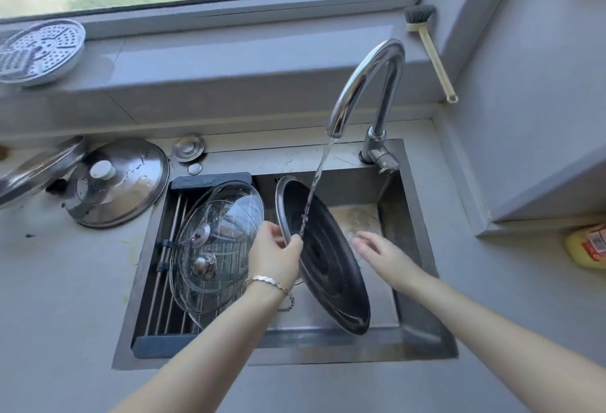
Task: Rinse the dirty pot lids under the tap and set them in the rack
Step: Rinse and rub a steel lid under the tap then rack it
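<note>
The left hand (273, 253), with a thin silver bracelet (267, 281) on its wrist, is closed around the rim of a big round dark metal lid (328, 262) and holds it up on its edge over the sink, in the middle of the frame. The right hand (382, 253) is open with its fingers spread, just to the right of the dark lid and holding nothing; it looks a bit blurry. A thin stream of water (316, 183) falls from the shiny curved tap (367, 84) onto the dark lid near the left hand's fingers. To the left of the hands, two clear glass lids (213, 245) with shiny knobs lie stacked on the rack of metal bars (164, 281) across the left part of the grey steel sink (416, 248). Farther left on the grey counter (65, 298) sits a round steel lid with a white knob (118, 183), and another steel lid (36, 173) leans at the left edge. On the window sill in the upper left lies a round metal plate with holes (39, 52). A yellow-handled brush (429, 45) leans in the upper right corner, and a yellow bottle (587, 245) lies at the right edge.
</note>
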The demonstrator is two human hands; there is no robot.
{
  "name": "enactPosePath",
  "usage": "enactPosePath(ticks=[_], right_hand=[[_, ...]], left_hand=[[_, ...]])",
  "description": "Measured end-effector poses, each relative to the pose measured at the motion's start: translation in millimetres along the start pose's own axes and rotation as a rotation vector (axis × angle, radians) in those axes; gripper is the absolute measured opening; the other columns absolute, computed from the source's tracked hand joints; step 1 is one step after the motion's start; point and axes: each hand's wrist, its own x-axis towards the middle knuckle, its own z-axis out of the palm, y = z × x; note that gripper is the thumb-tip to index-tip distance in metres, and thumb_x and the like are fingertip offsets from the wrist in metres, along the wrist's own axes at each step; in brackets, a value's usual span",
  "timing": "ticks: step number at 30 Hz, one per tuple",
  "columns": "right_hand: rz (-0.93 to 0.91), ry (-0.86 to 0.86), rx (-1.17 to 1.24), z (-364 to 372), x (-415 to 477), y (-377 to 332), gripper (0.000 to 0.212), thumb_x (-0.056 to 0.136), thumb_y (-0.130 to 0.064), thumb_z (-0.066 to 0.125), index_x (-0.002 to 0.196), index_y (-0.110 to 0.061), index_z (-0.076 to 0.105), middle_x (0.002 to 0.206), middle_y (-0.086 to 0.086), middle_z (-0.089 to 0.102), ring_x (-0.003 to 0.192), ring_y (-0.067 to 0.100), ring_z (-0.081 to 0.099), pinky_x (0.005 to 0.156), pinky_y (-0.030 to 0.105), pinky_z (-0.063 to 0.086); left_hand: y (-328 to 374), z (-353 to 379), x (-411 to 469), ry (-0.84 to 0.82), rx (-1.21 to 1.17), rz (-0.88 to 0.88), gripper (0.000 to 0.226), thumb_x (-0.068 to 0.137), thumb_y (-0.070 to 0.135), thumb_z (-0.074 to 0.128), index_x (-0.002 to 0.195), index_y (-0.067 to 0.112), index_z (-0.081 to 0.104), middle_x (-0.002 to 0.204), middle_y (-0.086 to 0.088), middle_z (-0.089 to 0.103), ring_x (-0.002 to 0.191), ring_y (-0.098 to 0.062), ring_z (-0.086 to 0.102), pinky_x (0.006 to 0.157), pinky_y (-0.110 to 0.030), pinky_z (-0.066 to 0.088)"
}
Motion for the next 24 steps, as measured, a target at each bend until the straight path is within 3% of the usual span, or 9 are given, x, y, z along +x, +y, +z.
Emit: enactPosePath(ticks=[3,5,8,12,15,16,18,20,24], right_hand=[[-0.133,-0.333,0.053,4.3,-32.7,-36.0,0.065,0.081,-0.048,0.062,0.138,-0.033,0.034,0.130,-0.005,0.049,0.115,0.004,0.049,0.091,0.013,0.036],[-0.305,-0.206,-0.162,8.7,-45.7,-45.1,0.054,0.082,-0.036,0.065,0.131,-0.028,0.044,0.117,-0.005,0.060,0.104,0.008,0.057,0.080,0.011,0.041],[-0.429,0.136,-0.308,-2.0,-52.8,-52.7,0.023,0.087,-0.018,0.059,0.110,-0.020,0.061,0.088,0.002,0.070,0.079,0.022,0.061,0.063,0.026,0.038],[-0.345,0.183,-0.143,-54.0,-45.8,-59.9,0.022,0.075,-0.019,0.074,0.087,-0.036,0.069,0.074,-0.010,0.070,0.073,0.006,0.062,0.070,0.020,0.044],[-0.403,0.015,-0.179,-85.4,-32.4,-79.0,0.031,0.067,-0.021,0.080,0.075,-0.049,0.068,0.075,-0.016,0.070,0.071,0.001,0.062,0.069,0.016,0.045],[-0.413,-0.030,-0.210,-90.9,-26.4,-86.1,0.027,0.067,-0.025,0.080,0.075,-0.048,0.069,0.075,-0.016,0.070,0.069,-0.002,0.061,0.067,0.015,0.045],[-0.422,-0.097,-0.280,-96.5,-12.8,-98.1,0.014,0.068,-0.033,0.078,0.077,-0.041,0.071,0.074,-0.016,0.070,0.067,-0.004,0.061,0.064,0.015,0.045],[-0.425,-0.110,-0.306,-95.1,-1.4,-106.1,0.011,0.066,-0.036,0.078,0.074,-0.041,0.072,0.071,-0.019,0.070,0.067,-0.005,0.061,0.062,0.012,0.045],[-0.531,0.137,-0.348,-66.0,17.0,-100.2,0.026,0.070,-0.041,0.075,0.093,-0.030,0.072,0.088,-0.017,0.067,0.091,0.003,0.059,0.081,0.018,0.043]], left_hand=[[18.3,10.3,4.3,-0.049,0.090,-0.066,0.024,0.079,0.017,0.056,0.070,0.020,0.034,0.066,0.001,0.047,0.056,-0.015,0.052,0.045,-0.025,0.045],[29.4,15.2,5.4,-0.093,0.157,-0.070,0.022,0.081,0.020,0.054,0.073,0.016,0.034,0.069,-0.002,0.049,0.055,-0.014,0.052,0.044,-0.025,0.038],[42.0,17.0,-0.7,-0.217,0.037,-0.089,0.026,0.085,0.033,0.053,0.076,0.017,0.034,0.080,-0.005,0.054,0.066,-0.025,0.066,0.056,-0.034,0.054],[43.3,0.8,8.0,0.009,0.547,0.495,0.049,0.076,0.057,0.057,0.103,0.017,0.044,0.104,-0.002,0.044,0.096,-0.021,0.046,0.085,-0.029,0.036],[44.3,-8.6,22.4,-0.266,0.630,0.713,0.067,0.074,0.056,0.061,0.129,0.023,0.044,0.130,0.001,0.045,0.122,-0.017,0.036,0.105,-0.030,0.026],[41.9,-9.5,26.2,-0.400,0.611,0.681,0.061,0.075,0.054,0.061,0.128,0.028,0.046,0.127,0.004,0.051,0.119,-0.013,0.042,0.102,-0.029,0.031],[37.4,-11.2,28.4,-0.489,0.438,0.603,0.015,0.082,0.044,0.060,0.094,0.036,0.061,0.087,0.012,0.064,0.084,-0.005,0.057,0.078,-0.027,0.044],[27.0,-9.3,33.4,-0.358,0.297,0.576,0.035,0.088,0.034,0.055,0.053,0.030,0.050,0.048,0.010,0.045,0.050,-0.002,0.042,0.055,-0.025,0.035],[5.4,-6.6,32.9,-0.107,0.250,0.498,0.046,0.093,0.029,0.047,0.052,0.010,0.039,0.049,-0.001,0.040,0.048,-0.010,0.035,0.049,-0.022,0.026]])
